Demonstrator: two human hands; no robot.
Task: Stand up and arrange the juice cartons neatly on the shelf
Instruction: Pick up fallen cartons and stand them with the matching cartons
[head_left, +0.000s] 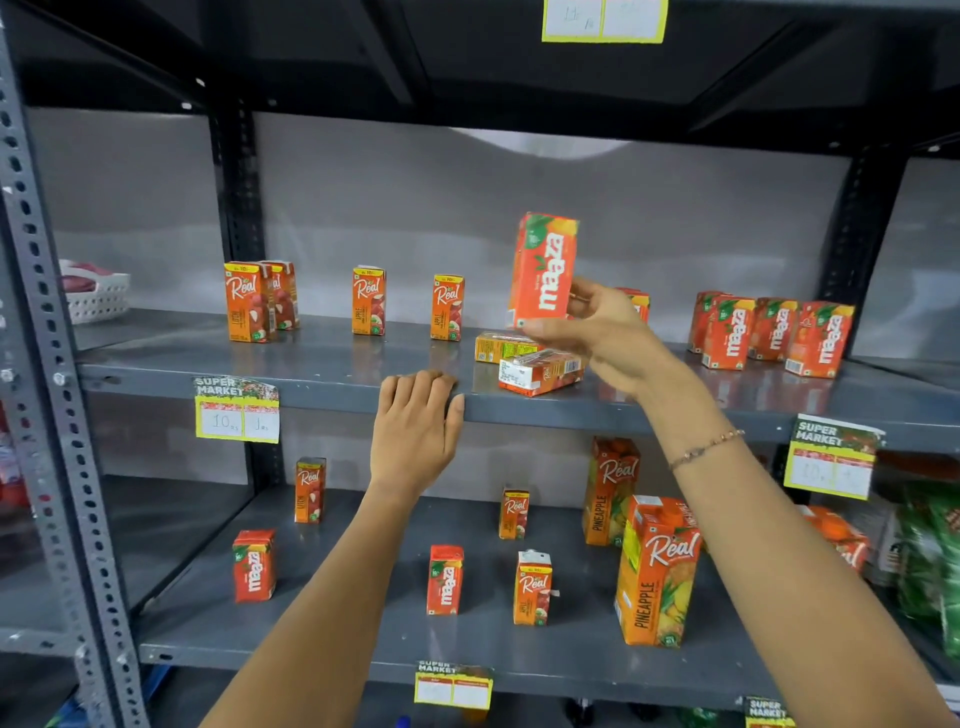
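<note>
My right hand (605, 332) holds an orange Maaza carton (544, 267) upright, lifted above the upper grey shelf (322, 371). Below it two cartons lie flat: a yellow-orange one (498, 347) and a Real carton (540, 373) near the front edge. My left hand (418, 426) rests with fingers curled over that shelf's front lip, holding nothing. Several small Real cartons (369, 301) stand upright to the left. A group of Maaza cartons (774, 332) stands at the right. Another carton (640, 302) is partly hidden behind my right hand.
The lower shelf (363, 649) carries scattered upright small cartons (444, 581) and tall pineapple cartons (657, 571). A white basket (96, 296) sits far left on the upper shelf. Perforated metal uprights (47, 364) frame the left. Price labels (236, 410) hang on shelf edges; green packets (930, 551) lie at the right.
</note>
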